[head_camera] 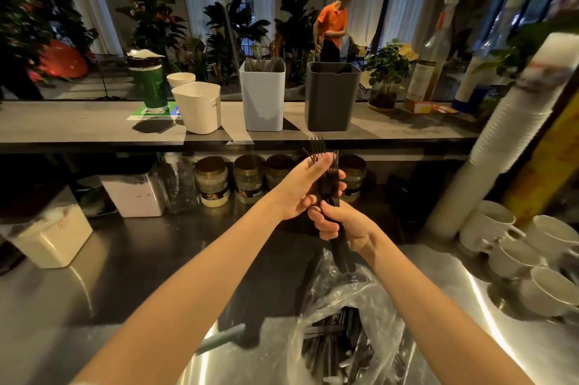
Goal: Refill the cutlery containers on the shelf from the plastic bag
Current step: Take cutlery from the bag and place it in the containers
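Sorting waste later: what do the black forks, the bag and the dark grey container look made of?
Forks: probably black plastic, matte, thin tines. Bag: clear thin plastic film, crinkled and glossy. Dark grey container: likely moulded plastic, smooth matte walls, though coated metal cannot be excluded.

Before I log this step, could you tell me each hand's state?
Left hand: closed on the black forks.
Right hand: closed on the same forks' handles.

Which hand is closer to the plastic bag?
Right. The right hand grips the black forks low, just above the plastic bag; the left hand holds them higher, toward the tines.
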Available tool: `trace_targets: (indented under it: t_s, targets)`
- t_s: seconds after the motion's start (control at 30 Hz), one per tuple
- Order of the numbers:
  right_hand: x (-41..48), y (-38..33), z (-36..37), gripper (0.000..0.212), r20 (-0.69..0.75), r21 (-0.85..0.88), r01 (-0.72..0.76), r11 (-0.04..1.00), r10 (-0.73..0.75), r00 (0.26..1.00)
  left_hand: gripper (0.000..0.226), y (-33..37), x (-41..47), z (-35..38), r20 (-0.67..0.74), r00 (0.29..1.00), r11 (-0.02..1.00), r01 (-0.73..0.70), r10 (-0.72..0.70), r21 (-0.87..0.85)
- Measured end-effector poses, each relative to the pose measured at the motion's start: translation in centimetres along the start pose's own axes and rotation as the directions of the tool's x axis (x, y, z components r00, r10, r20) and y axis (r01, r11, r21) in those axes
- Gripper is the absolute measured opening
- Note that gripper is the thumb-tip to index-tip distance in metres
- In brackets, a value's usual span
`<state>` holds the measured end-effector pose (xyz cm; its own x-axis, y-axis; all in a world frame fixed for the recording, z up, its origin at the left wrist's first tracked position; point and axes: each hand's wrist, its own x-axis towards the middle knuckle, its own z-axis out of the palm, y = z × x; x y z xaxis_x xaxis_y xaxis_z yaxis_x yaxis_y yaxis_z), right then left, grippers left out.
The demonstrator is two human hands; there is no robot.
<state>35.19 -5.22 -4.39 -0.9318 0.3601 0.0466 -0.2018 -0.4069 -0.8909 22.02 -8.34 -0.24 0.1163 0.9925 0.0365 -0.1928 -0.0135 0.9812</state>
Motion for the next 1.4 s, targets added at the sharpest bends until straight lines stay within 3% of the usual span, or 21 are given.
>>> trace_targets:
  t_s: [0.1, 0.2, 0.27, 0.37, 0.4, 0.6, 0.83, 0.93, 1.0, 1.1, 1.17, 1.27, 1.4]
  targets:
    - [0.2, 0.6, -0.1, 0.033, -0.005, 0.060, -0.015, 0.998, 0.015, 1.000, 0.021, 0.0, 0.5, 0.5, -0.113, 0.993, 0.999, 0.032, -0.027, 0.042]
    - [0.0, 1.2, 0.8, 0.024, -0.195, -0.019, -0.022, 1.000, 0.018, 0.981, 0.014, -0.5, 1.0, 0.9, -0.265, 0.963, 0.992, 0.082, -0.054, 0.097]
    - [-0.1, 1.9, 1.6, 0.009, -0.355, -0.113, -0.015, 0.993, -0.027, 0.934, 0.029, -1.0, 0.9, 1.0, -0.333, 0.941, 0.991, 0.092, -0.055, 0.098]
    - [-0.1, 3.2, 2.2, 0.007, -0.510, -0.172, -0.015, 0.985, -0.076, 0.857, 0.076, -2.0, 0.9, 0.7, -0.358, 0.934, 0.989, 0.033, 0.021, 0.143]
    - [-0.1, 3.6, 2.3, 0.008, -0.534, -0.177, -0.025, 0.984, -0.074, 0.842, 0.080, -2.3, 0.8, 0.6, -0.356, 0.933, 0.985, 0.012, 0.052, 0.174]
    - [-0.4, 4.0, 2.2, 0.007, -0.569, -0.186, -0.066, 0.980, -0.053, 0.821, 0.049, -2.9, 0.5, 0.8, -0.351, 0.933, 0.971, 0.007, 0.079, 0.238]
    - [-0.4, 2.9, 1.9, 0.011, -0.567, -0.341, -0.111, 0.933, -0.110, 0.816, 0.026, -2.4, 1.6, 0.4, -0.389, 0.919, 0.930, 0.088, 0.062, 0.356]
    - [0.1, 2.1, 1.5, 0.009, -0.631, -0.406, -0.186, 0.895, -0.127, 0.765, 0.039, -1.6, 2.1, 0.4, -0.397, 0.915, 0.897, 0.234, -0.073, 0.374]
    - [0.7, 1.5, 1.1, 0.027, -0.681, -0.514, -0.267, 0.815, -0.198, 0.705, 0.054, -1.1, 2.4, 0.7, -0.380, 0.915, 0.804, 0.327, -0.137, 0.496]
    - [1.3, 0.7, -0.1, 0.044, -0.686, -0.704, -0.455, 0.545, -0.355, 0.635, 0.050, -0.6, 3.3, 1.0, -0.412, 0.904, 0.767, 0.346, -0.117, 0.541]
    - [1.7, 0.4, -1.0, 0.038, -0.642, -0.766, -0.510, 0.392, -0.421, 0.641, 0.040, -0.2, 4.2, 1.0, -0.452, 0.886, 0.798, 0.345, -0.104, 0.494]
    - [2.2, -0.4, -1.2, 0.036, -0.583, -0.805, -0.549, 0.224, -0.468, 0.664, 0.051, 1.0, 4.9, 0.9, -0.446, 0.875, 0.835, 0.381, -0.188, 0.397]
    - [2.4, -2.4, -1.8, 0.036, -0.471, -0.842, -0.540, 0.014, -0.510, 0.720, 0.045, 2.5, 6.2, 0.5, -0.431, 0.879, 0.906, 0.336, -0.202, 0.259]
